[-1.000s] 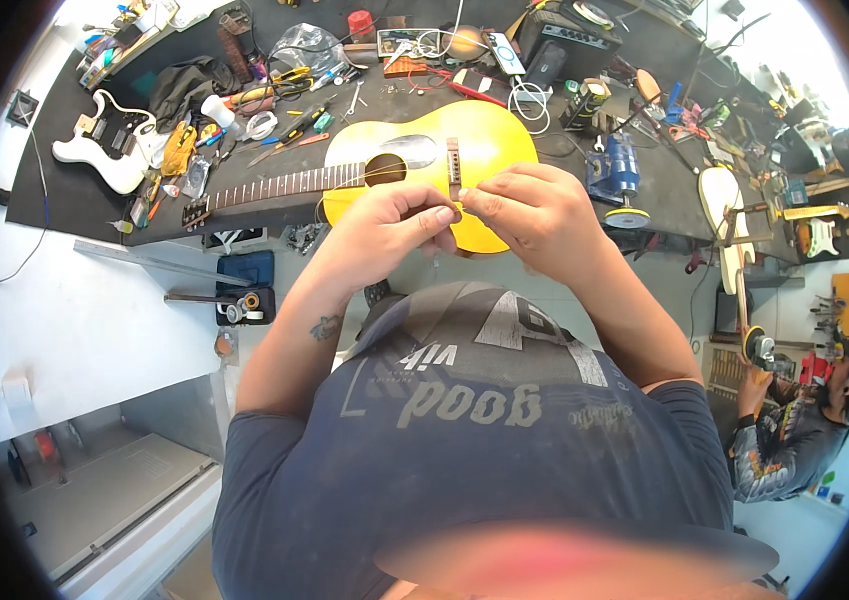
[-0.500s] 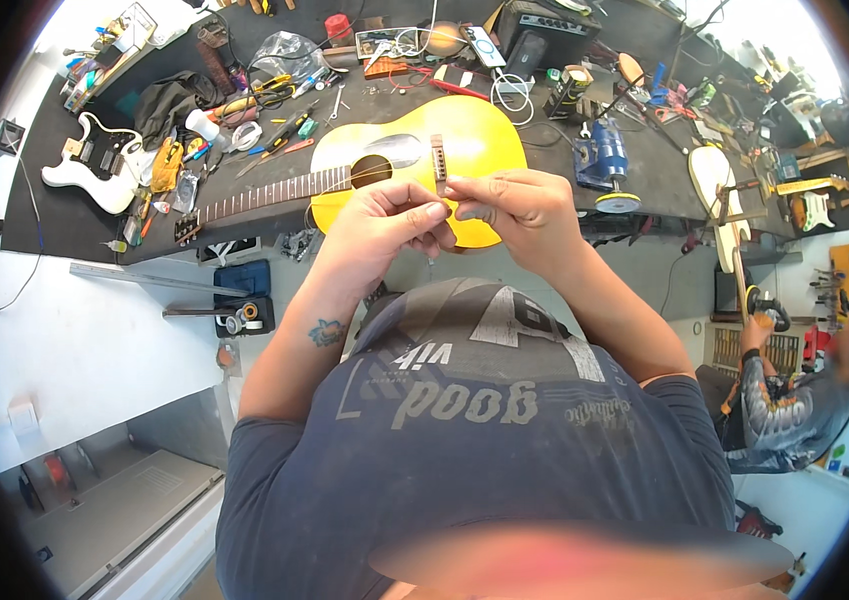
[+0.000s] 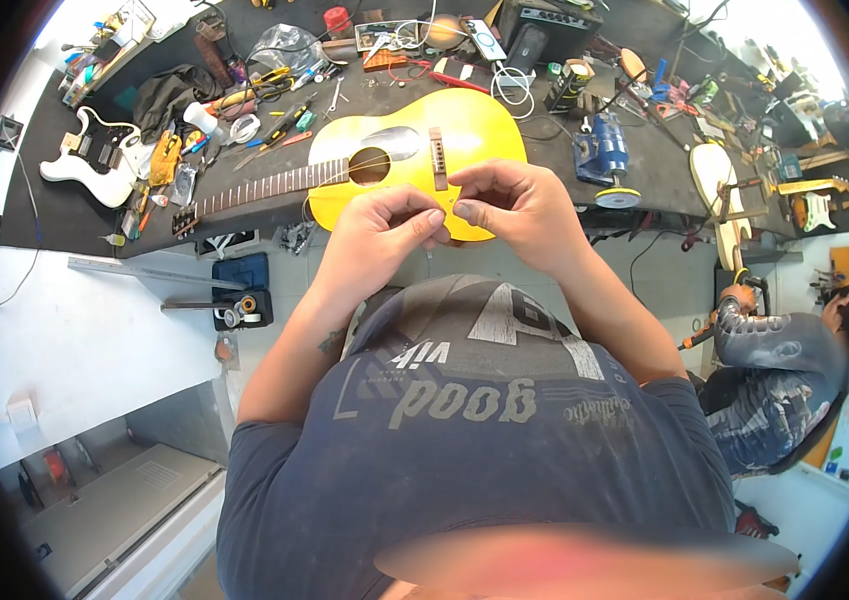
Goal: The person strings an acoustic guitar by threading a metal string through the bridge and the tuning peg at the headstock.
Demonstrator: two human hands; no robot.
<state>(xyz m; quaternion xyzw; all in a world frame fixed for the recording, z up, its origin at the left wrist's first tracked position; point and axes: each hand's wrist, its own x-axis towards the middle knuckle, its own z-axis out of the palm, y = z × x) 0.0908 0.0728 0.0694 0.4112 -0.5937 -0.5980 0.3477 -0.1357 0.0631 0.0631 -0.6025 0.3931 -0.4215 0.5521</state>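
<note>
A yellow acoustic guitar [image 3: 480,130] lies on the dark workbench, its neck pointing left. Its brown bridge [image 3: 438,160] sits just beyond my hands, and thin strings show near the sound hole [image 3: 369,167]. My left hand [image 3: 385,228] is raised over the guitar's near edge, thumb and fingers pinched together; whatever they hold is too small to make out. Close to its right, my right hand [image 3: 520,210] hovers by the bridge with curled fingers. A gap shows between its thumb and forefinger, and nothing is visible there.
On the bench's left are a white electric guitar body [image 3: 95,170], pliers and screwdrivers. A blue machine with a yellow disc [image 3: 618,198] stands right of the guitar. An amplifier [image 3: 545,35] is at the back. Another person [image 3: 775,350] works at far right with a power tool.
My right thumb and forefinger have spread apart, and my hands have separated slightly. The other person has lowered the power tool and leaned forward.
</note>
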